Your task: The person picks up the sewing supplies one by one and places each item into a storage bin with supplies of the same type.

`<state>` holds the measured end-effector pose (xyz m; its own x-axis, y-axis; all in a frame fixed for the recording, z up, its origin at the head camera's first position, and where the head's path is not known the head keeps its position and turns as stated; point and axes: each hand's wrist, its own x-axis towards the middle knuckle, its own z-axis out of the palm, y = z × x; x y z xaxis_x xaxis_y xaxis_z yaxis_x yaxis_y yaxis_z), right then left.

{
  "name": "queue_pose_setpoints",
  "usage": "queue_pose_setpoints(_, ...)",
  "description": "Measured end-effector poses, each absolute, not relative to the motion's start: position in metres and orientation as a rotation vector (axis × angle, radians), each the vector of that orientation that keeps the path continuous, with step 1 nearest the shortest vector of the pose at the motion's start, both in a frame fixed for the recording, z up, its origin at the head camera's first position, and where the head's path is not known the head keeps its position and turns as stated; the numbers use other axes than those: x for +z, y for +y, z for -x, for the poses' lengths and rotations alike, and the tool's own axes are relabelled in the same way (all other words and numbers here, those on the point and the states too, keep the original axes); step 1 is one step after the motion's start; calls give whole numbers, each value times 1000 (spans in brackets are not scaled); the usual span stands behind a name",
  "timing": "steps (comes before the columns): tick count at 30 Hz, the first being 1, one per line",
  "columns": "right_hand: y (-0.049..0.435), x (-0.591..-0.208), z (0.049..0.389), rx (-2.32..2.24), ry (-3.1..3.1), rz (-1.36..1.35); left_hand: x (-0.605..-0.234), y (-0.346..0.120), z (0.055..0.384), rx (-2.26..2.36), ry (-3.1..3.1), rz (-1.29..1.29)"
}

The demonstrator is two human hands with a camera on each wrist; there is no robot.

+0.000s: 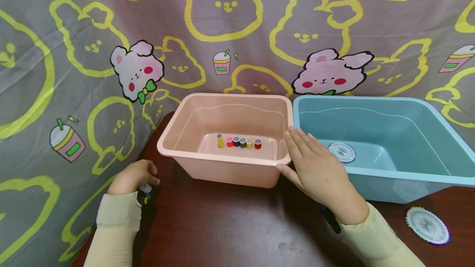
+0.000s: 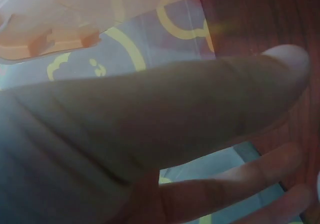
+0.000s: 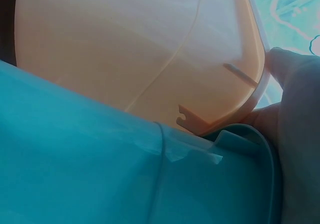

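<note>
A pink plastic bin (image 1: 222, 172) stands on the table with a short row of small thread spools (image 1: 243, 142) on its floor, in red, dark and yellow tones. My right hand (image 1: 320, 176) rests at the bin's right front corner, fingers straight along the side rim and thumb at the front rim. In the right wrist view that hand (image 3: 300, 114) is at the corner where the pink and blue walls meet. Left of the bin, my left hand (image 1: 134, 176) hangs loosely curled, holding nothing; its thumb fills much of the left wrist view.
A blue plastic bin (image 1: 393, 177) stands right beside the pink one, with a round wheel of pins (image 1: 342, 152) inside. Another pin wheel (image 1: 428, 225), edged with coloured heads, lies on the dark red table (image 1: 222, 226) at right. A patterned curtain (image 1: 259, 19) hangs behind and to the left.
</note>
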<state>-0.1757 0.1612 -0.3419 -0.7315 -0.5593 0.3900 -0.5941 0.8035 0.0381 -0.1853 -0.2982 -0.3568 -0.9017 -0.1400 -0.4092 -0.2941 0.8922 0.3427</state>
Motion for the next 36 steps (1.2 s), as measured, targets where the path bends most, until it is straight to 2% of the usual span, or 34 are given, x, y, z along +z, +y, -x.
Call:
queue_pose_setpoints(7, 161, -341, 177, 109, -2632, -865, -363, -296, 183, 589, 2666, 352)
queue_pose_setpoints(36, 162, -340, 176, 132, -2608, -874, -395, -309, 197, 678, 2780, 105)
